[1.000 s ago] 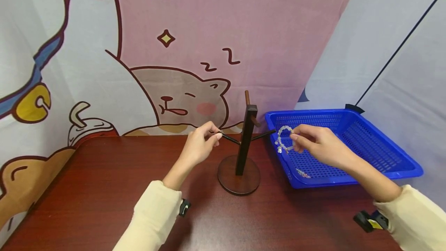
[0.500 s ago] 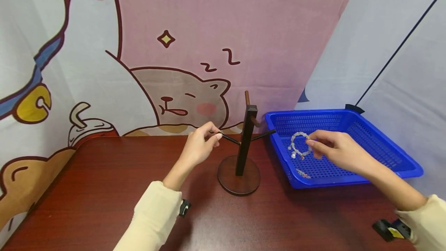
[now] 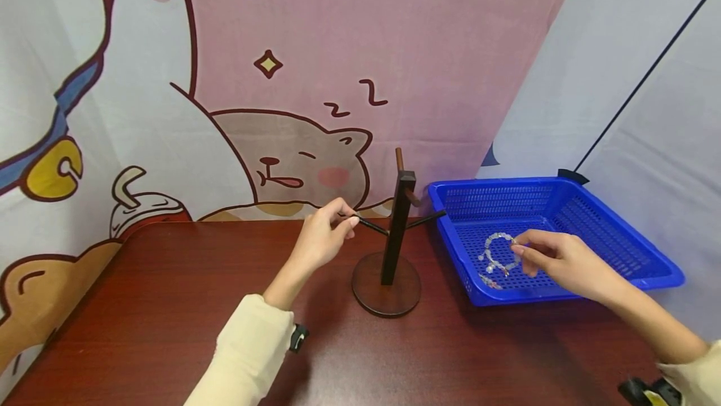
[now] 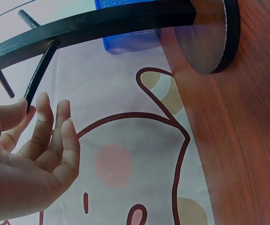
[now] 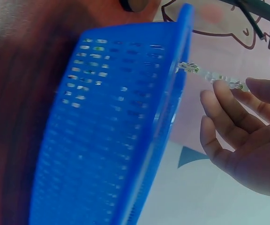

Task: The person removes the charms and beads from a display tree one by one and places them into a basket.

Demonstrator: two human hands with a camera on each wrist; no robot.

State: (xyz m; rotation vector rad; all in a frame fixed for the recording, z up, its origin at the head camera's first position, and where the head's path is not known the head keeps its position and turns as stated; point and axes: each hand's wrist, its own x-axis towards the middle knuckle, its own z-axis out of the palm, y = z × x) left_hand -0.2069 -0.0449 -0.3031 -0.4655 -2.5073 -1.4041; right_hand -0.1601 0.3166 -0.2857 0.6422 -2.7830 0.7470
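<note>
A dark wooden stand (image 3: pixel 397 231) with a round base and several thin pegs stands upright on the table. My left hand (image 3: pixel 325 234) pinches the tip of its left peg (image 4: pixel 42 75) between thumb and forefinger, the other fingers loosely bent. Over the blue basket, my right hand (image 3: pixel 554 259) pinches a bracelet of clear, pale beads (image 3: pixel 500 235) by its right side. Small charms hang from the bracelet's lower edge. In the right wrist view the bracelet (image 5: pixel 219 78) shows edge-on, its far end dipping behind the basket rim.
The blue plastic basket (image 3: pixel 636 249) with perforated walls sits right of the stand. Another small beaded piece (image 3: pixel 489 281) lies inside near its front left corner. A cartoon-printed cloth (image 3: pixel 450 49) hangs behind the reddish-brown table (image 3: pixel 169 306).
My right hand has moved right and down with the bracelet, from beside the stand's right peg to lower over the basket. My left hand stays on the left peg.
</note>
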